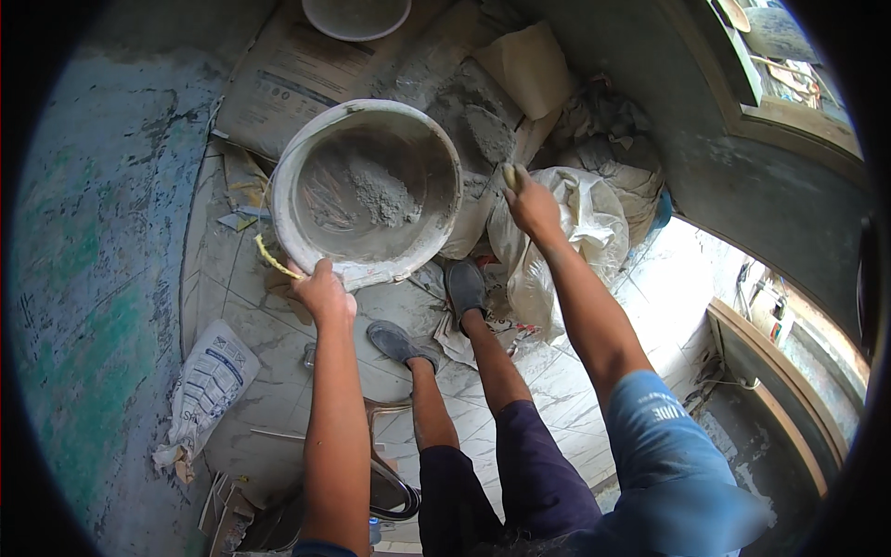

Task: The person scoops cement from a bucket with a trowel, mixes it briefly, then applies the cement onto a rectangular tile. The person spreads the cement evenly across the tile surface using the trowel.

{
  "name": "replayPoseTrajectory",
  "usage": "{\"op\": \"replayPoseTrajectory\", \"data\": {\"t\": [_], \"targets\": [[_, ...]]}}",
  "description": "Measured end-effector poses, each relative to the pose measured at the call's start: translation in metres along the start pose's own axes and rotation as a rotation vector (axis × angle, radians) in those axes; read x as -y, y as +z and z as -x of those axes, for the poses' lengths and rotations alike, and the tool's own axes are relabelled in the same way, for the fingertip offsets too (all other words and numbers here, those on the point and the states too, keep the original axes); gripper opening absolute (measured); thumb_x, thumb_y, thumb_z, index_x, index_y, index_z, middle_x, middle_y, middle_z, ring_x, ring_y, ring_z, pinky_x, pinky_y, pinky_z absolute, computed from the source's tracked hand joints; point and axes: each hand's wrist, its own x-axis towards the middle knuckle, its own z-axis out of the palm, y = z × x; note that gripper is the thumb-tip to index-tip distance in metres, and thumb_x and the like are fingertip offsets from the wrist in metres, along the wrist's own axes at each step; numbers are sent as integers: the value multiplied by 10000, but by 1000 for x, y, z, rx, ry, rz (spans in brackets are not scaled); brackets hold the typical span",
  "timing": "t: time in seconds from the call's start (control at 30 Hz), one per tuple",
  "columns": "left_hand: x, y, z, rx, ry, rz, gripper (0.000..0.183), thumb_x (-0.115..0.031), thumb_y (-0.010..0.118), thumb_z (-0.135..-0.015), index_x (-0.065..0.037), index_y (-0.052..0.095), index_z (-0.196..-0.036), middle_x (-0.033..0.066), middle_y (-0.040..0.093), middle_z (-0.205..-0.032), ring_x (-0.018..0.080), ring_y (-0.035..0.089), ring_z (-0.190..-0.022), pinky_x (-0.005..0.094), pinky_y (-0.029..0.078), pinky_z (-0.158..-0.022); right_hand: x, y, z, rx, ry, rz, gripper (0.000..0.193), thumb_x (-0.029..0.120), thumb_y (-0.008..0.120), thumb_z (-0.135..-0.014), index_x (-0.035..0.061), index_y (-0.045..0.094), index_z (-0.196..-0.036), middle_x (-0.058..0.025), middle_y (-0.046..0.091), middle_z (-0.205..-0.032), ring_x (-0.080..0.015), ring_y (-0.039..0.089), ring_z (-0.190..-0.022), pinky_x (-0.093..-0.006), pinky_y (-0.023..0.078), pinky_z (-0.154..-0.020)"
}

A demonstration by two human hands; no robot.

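My left hand (325,291) is closed on the near rim of a large round bucket (394,267). A heap of grey powder (379,197) lies inside, off to one side, and grey residue coats the walls. A frayed yellow cord (271,256) sticks out by that hand. In my right hand (536,209) is the handle of a trowel, its blade (490,136) covered with the same grey powder. The trowel is just right of the bucket, over spilled powder (444,85) and torn paper (527,72).
A white basin (357,37) stands at the far edge on flattened brown paper (278,93). White plastic sacks (594,218) bunch up at the right, beside my feet. A printed sack (215,376) lies by the peeling left wall (102,278). An opening (770,302) is at the right.
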Motion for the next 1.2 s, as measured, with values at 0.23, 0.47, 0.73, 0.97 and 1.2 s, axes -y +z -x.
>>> {"op": "replayPoseTrajectory", "data": {"t": [0.23, 0.47, 0.73, 0.97, 1.2], "targets": [[-3, -4, -2, 2, -1, -22, 623, 115, 453, -733, 0, 395, -1342, 143, 524, -1226, 251, 544, -1079, 349, 425, -948, 41, 93, -47, 53, 56, -31, 488, 232, 517, -885, 132, 416, -1351, -223, 656, -990, -411, 644, -904, -509, 501, -775], [-4, 4, 6, -15, -15, -19, 606, 113, 458, -744, -2, 385, -1335, 134, 522, -1216, 245, 541, -1066, 347, 426, -943, 14, 104, -54, -5, -139, -475, 519, 282, 624, -846, 63, 485, -1295, -260, 609, -1122, -429, 568, -1057, -455, 458, -891], [-8, 2, 4, 31, -105, 41, 553, 109, 482, -767, -15, 398, -1299, 126, 521, -1219, 233, 538, -1059, 360, 423, -947, -16, 58, -7, -54, -66, -597, 537, 287, 658, -852, 35, 499, -1300, -252, 613, -1144, -389, 586, -1091, -398, 458, -914], [-7, -4, 0, 158, 30, -5, 574, 124, 487, -731, -26, 447, -1283, 101, 566, -1152, 213, 563, -1013, 322, 426, -932, 4, -63, 72, -28, -94, -578, 527, 235, 666, -851, 72, 497, -1322, -248, 620, -1136, -360, 617, -1065, -380, 476, -884], [-49, 11, 47, 108, 75, -72, 552, 110, 492, -741, 18, 446, -1284, 125, 556, -1184, 204, 552, -1036, 297, 419, -924, 83, -143, 140, 88, -285, 105, 536, 262, 603, -847, 232, 457, -1362, -155, 644, -930, -334, 660, -811, -437, 516, -720]]}}
